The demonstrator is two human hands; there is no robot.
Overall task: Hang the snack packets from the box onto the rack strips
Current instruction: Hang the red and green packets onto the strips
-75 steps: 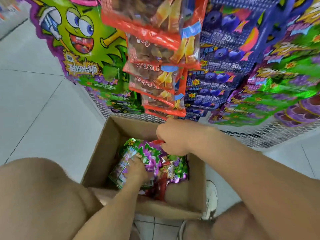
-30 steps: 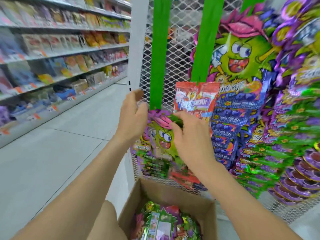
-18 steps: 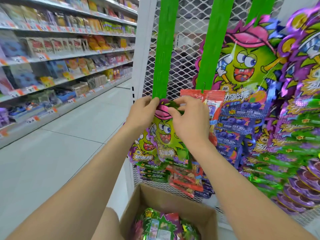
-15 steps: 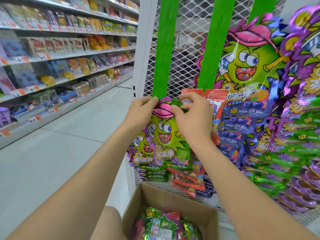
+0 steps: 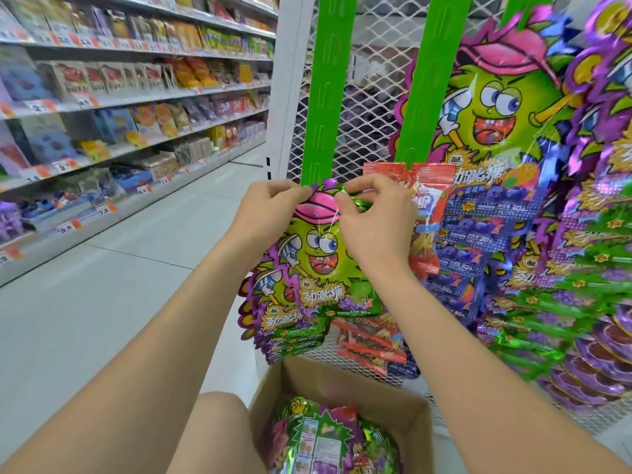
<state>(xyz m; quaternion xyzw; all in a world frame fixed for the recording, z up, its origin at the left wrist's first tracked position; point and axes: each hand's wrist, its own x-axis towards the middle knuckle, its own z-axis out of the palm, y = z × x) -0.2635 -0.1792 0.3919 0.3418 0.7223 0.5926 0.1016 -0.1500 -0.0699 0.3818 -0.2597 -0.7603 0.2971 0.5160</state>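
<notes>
- Forearms come up from both lower corners of the frame and meet at centre, wrists close together.
- We see the left hand (image 5: 270, 213) pinching the top left edge of a green snack packet (image 5: 321, 265), fingers curled over that edge.
- The right hand (image 5: 376, 220) pinches the packet's top right edge, beside the printed pink cap, fingers bent and the back of the hand toward us.
- The packet's top lies against the lower end of the left green strip (image 5: 328, 90); we cannot tell whether it is hooked on.
- More green packets (image 5: 284, 319) of the same print hang overlapped just below it.
- Red packets (image 5: 427, 200) hang on the second green strip (image 5: 424, 80) at centre right; the right hand covers part of the top one.
- A cardboard box (image 5: 342, 374) stands open at lower centre, with loose packets (image 5: 321, 439) inside.
- White mesh panel (image 5: 372, 80) sits behind the strips; blurred store shelves (image 5: 119, 97) fill the upper left.
</notes>
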